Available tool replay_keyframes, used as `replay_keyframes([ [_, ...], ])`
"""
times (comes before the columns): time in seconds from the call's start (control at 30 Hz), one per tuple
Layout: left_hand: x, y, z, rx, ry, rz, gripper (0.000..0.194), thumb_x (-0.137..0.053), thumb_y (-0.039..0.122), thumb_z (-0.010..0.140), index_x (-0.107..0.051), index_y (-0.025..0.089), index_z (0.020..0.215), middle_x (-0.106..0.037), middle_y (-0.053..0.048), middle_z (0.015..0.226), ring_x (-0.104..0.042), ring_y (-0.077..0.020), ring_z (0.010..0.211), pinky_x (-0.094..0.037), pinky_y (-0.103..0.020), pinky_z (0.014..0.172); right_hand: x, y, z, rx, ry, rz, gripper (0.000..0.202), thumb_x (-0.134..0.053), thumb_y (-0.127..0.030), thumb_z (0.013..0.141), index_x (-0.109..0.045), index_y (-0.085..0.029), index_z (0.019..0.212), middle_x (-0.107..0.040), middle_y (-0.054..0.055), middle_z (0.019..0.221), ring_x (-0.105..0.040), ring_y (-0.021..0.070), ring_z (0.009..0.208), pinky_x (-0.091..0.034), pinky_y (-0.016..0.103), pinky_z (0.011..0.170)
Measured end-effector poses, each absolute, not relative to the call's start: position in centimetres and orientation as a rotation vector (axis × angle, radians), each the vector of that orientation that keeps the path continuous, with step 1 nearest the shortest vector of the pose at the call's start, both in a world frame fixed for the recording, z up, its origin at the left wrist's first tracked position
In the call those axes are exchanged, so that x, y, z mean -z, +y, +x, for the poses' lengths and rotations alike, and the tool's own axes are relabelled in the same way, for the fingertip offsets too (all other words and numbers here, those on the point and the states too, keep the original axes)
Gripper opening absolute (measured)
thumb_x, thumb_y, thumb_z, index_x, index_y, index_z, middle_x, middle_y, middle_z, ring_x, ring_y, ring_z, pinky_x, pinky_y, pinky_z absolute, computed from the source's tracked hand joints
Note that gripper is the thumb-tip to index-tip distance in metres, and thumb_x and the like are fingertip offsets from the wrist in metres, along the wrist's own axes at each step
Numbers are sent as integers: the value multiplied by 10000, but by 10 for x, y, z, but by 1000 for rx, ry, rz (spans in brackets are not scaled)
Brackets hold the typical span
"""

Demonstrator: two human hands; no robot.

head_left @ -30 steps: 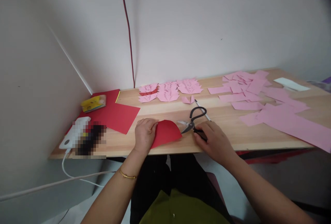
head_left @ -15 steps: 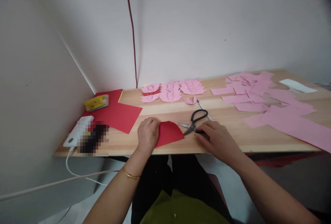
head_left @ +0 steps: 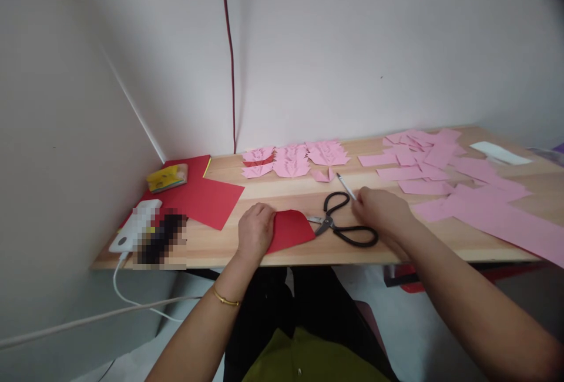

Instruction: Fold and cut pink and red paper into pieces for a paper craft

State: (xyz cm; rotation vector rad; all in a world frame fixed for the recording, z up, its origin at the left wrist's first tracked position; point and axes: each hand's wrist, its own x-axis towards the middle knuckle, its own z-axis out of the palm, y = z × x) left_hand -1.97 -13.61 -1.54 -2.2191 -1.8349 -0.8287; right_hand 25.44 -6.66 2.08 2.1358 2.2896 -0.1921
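Observation:
My left hand (head_left: 256, 229) lies closed on the left end of a folded piece of red paper (head_left: 291, 230), whose top edge is cut in a curve. Just right of that paper, black-handled scissors (head_left: 328, 222) rest on the table with their blades apart, touched by neither hand. Beyond the scissors, my right hand (head_left: 382, 208) has its fingers closed around the rear end of a white pen (head_left: 347, 186). The pen's dark tip points away to the upper left, and its back part is hidden by the fingers.
Cut pink paper pieces (head_left: 291, 161) stand in rows near the wall. Loose pink strips (head_left: 423, 161) and a large pink sheet (head_left: 497, 217) cover the right side. Red sheets (head_left: 211, 197), a yellow packet (head_left: 167, 177) and a white corded device (head_left: 132, 229) occupy the left.
My right hand has left the scissors handle and moved up and right to the pen's rear end. The scissors now lie free. My left hand stays on the red paper.

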Motion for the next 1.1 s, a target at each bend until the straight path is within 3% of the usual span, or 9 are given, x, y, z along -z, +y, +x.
replay_keyframes([
  [0.17,17,-137,-20,816,-1861,-2189,192,-467,195,897,-655,213,862,-654,-41,865,-589,-161,789,-432,-271,685,-29,-69,250,21,2342,2348,324,-368,-346,901,-618,-141,912,-680,152,811,-639,277,735,-355,314,541],
  [0.37,17,-137,-20,804,-1892,-2150,168,-487,200,888,-649,207,847,-670,-39,838,-599,-162,768,-427,-271,673,-40,-60,184,10,2911,1496,258,-419,-271,913,-633,-140,850,-667,146,878,-629,250,797,-380,311,632],
  [0.43,16,-137,-20,793,-1894,-2151,166,-488,203,886,-640,200,821,-669,-44,823,-597,-165,761,-424,-274,669,-39,-53,155,20,2954,1387,243,-433,-232,906,-640,-111,870,-664,170,888,-630,262,813,-382,316,644],
  [0.6,13,-137,-19,741,-1878,-2192,190,-464,201,892,-623,204,788,-654,-49,823,-583,-169,780,-415,-277,673,-37,-32,116,134,3037,1300,287,-406,-312,945,-634,-137,957,-673,128,941,-626,217,852,-398,276,673],
  [0.77,12,-137,-18,717,-1834,-2225,197,-449,215,897,-613,214,788,-641,-48,839,-566,-173,801,-409,-284,692,-38,-37,155,316,3139,1440,254,-409,-278,942,-629,-164,999,-664,97,971,-596,187,920,-404,268,763],
  [0.97,13,-138,-18,707,-1858,-2179,190,-455,210,891,-606,210,776,-639,-43,825,-566,-167,756,-392,-276,650,-24,-87,235,500,2996,1745,201,-512,-321,869,-611,-208,1003,-643,52,894,-607,185,783,-431,275,655],
  [1.1,14,-138,-17,701,-1849,-2154,180,-449,190,888,-608,204,805,-647,-49,862,-574,-165,755,-399,-274,645,-4,-122,260,494,3013,1657,347,-580,-381,825,-571,-219,1131,-612,89,1052,-595,239,920,-467,349,759],
])
